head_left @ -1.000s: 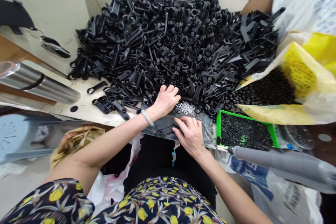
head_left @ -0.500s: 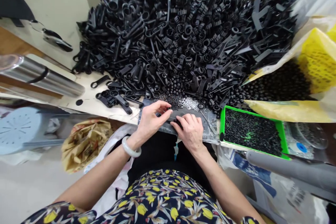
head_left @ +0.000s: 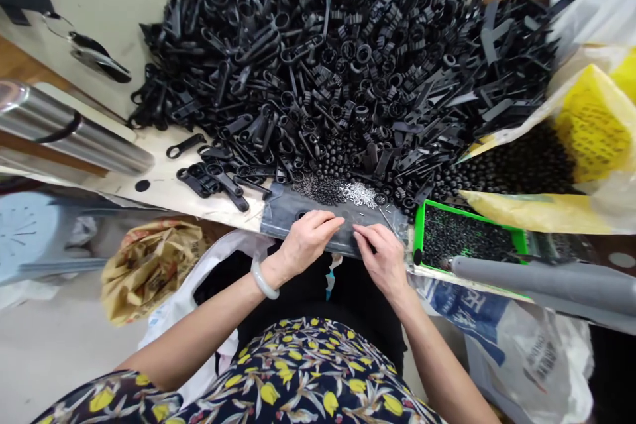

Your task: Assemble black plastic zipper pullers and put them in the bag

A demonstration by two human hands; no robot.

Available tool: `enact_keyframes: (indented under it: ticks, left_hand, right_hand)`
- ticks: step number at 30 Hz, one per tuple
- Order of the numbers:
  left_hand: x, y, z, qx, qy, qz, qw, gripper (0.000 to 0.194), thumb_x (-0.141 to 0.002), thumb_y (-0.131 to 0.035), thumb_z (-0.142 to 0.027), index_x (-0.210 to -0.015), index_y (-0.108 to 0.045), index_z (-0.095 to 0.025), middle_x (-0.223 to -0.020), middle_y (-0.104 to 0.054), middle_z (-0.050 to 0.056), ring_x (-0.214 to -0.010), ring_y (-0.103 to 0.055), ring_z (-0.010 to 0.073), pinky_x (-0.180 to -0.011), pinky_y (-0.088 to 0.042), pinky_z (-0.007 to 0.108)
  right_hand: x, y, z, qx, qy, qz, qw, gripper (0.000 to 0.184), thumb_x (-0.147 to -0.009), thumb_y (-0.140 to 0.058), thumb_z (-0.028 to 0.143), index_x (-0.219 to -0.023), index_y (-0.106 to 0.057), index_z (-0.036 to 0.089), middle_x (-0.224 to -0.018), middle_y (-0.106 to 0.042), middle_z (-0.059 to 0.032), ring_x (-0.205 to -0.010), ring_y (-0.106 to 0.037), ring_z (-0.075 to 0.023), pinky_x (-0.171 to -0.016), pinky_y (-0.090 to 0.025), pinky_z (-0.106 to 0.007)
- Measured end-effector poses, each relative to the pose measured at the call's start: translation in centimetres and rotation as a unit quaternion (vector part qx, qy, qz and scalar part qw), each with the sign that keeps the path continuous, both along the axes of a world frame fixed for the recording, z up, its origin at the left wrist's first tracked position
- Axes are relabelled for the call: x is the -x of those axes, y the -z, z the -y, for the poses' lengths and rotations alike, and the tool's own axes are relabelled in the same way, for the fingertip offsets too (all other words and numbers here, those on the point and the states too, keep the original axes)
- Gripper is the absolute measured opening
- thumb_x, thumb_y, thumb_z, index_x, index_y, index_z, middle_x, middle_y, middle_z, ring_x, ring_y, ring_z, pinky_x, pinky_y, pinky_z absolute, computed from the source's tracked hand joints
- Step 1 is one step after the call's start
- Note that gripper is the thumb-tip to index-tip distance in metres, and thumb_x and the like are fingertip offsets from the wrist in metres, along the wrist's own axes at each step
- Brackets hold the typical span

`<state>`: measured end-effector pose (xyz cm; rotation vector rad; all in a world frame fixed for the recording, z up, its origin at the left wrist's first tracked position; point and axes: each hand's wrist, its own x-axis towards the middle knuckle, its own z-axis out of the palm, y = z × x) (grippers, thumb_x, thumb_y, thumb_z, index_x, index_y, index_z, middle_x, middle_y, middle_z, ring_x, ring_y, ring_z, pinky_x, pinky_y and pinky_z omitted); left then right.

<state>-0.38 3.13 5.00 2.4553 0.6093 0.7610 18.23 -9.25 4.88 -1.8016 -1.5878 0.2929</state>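
My left hand (head_left: 307,240), with a pale bangle on the wrist, rests at the table's front edge. Its fingers are pressed together on a flat black plastic part (head_left: 342,244) lying on a dark grey sheet (head_left: 283,209). My right hand (head_left: 381,257) sits just right of it with fingertips pinched on the same spot; what they hold is too small to see. Just beyond the fingers lies a little pile of silver pins (head_left: 358,193). Behind that, a large heap of black plastic parts (head_left: 348,59) covers the table.
A green tray of small black bits (head_left: 421,225) stands right of my right hand, with a grey tool handle (head_left: 536,278) across it. A yellow bag of black beads (head_left: 586,126) lies far right. A steel cylinder (head_left: 74,136) is at the left, and bags hang below the table edge.
My left hand pulled back from the heap to the table's front edge and met my right hand on the flat black part. The view tilted slightly.
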Motion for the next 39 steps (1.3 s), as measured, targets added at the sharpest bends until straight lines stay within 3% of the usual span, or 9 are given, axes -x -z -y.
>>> enact_keyframes:
  ticks: [6, 11, 16, 22, 30, 34, 39]
  left_hand:
    - [0.2, 0.3, 0.1, 0.011, 0.012, 0.032, 0.999, 0.026, -0.105, -0.054, -0.017, -0.127, -0.068, -0.018, -0.118, -0.078, 0.009, -0.106, -0.07, 0.0218, -0.094, -0.054, 0.04]
    - [0.4, 0.3, 0.0, 0.089, -0.054, 0.071, 0.992, 0.033, -0.102, -0.064, -0.023, -0.135, -0.064, -0.022, -0.11, -0.08, 0.006, -0.1, -0.073, 0.0197, -0.092, -0.057, 0.036]
    - [0.3, 0.1, -0.1, 0.05, -0.039, 0.074, 0.995, 0.013, -0.102, -0.064, -0.024, -0.112, -0.071, -0.02, -0.107, -0.081, 0.006, -0.096, -0.075, 0.0202, -0.089, -0.057, 0.036]
    - [0.0, -0.3, 0.1, 0.042, -0.044, 0.066, 0.996, 0.009, -0.098, -0.069, -0.025, -0.105, -0.07, -0.02, -0.099, -0.08, 0.004, -0.089, -0.074, 0.0197, -0.085, -0.055, 0.035]
    - [-0.3, -0.5, -0.5, 0.006, -0.035, 0.012, 0.999, 0.007, -0.101, -0.062, -0.023, -0.103, -0.068, -0.019, -0.098, -0.079, 0.005, -0.09, -0.073, 0.0199, -0.086, -0.053, 0.035]
    - [0.0, -0.3, -0.8, 0.016, -0.012, 0.021, 1.0, 0.01, -0.102, -0.064, -0.028, -0.103, -0.068, -0.019, -0.1, -0.08, 0.004, -0.091, -0.073, 0.019, -0.087, -0.052, 0.034]
    - [0.0, -0.2, -0.6, 0.061, -0.035, 0.044, 0.997, 0.009, -0.1, -0.068, -0.03, -0.1, -0.07, -0.02, -0.098, -0.08, 0.002, -0.091, -0.074, 0.018, -0.088, -0.05, 0.033]
  right_hand:
    - [1.0, -0.2, -1.3, -0.018, -0.024, -0.023, 0.999, 0.022, -0.108, -0.054, 0.027, -0.119, -0.073, 0.021, -0.101, -0.073, -0.0076, -0.091, -0.068, -0.0204, -0.083, -0.052, -0.035]
    - [0.5, -0.2, -1.4, -0.027, -0.005, -0.032, 0.999, 0.022, -0.108, -0.055, 0.027, -0.12, -0.074, 0.023, -0.101, -0.074, -0.0059, -0.089, -0.069, -0.0195, -0.082, -0.053, -0.033]
    - [-0.2, -0.1, -0.9, -0.013, 0.017, -0.042, 0.999, 0.024, -0.108, -0.054, 0.03, -0.121, -0.073, 0.025, -0.103, -0.074, -0.0054, -0.088, -0.07, -0.0192, -0.082, -0.054, -0.033]
    - [-0.3, -0.3, -0.9, -0.016, 0.027, -0.039, 0.999, 0.023, -0.108, -0.054, 0.03, -0.119, -0.074, 0.024, -0.1, -0.075, -0.0046, -0.086, -0.071, -0.018, -0.081, -0.054, -0.031]
    - [-1.6, -0.9, -0.7, -0.005, 0.047, -0.046, 0.998, 0.025, -0.108, -0.054, 0.032, -0.117, -0.075, 0.023, -0.09, -0.072, -0.0034, -0.074, -0.068, -0.0168, -0.076, -0.053, -0.031]
    - [-2.6, -1.5, -1.0, -0.005, 0.074, -0.054, 0.996, 0.025, -0.107, -0.055, 0.034, -0.118, -0.075, 0.023, -0.086, -0.069, -0.0025, -0.07, -0.064, -0.0167, -0.072, -0.052, -0.032]
    - [-3.3, -1.8, -1.9, 0.023, 0.07, 0.008, 0.997, 0.025, -0.105, -0.058, 0.036, -0.118, -0.075, 0.023, -0.095, -0.07, -0.0035, -0.073, -0.064, -0.0163, -0.071, -0.051, -0.03]
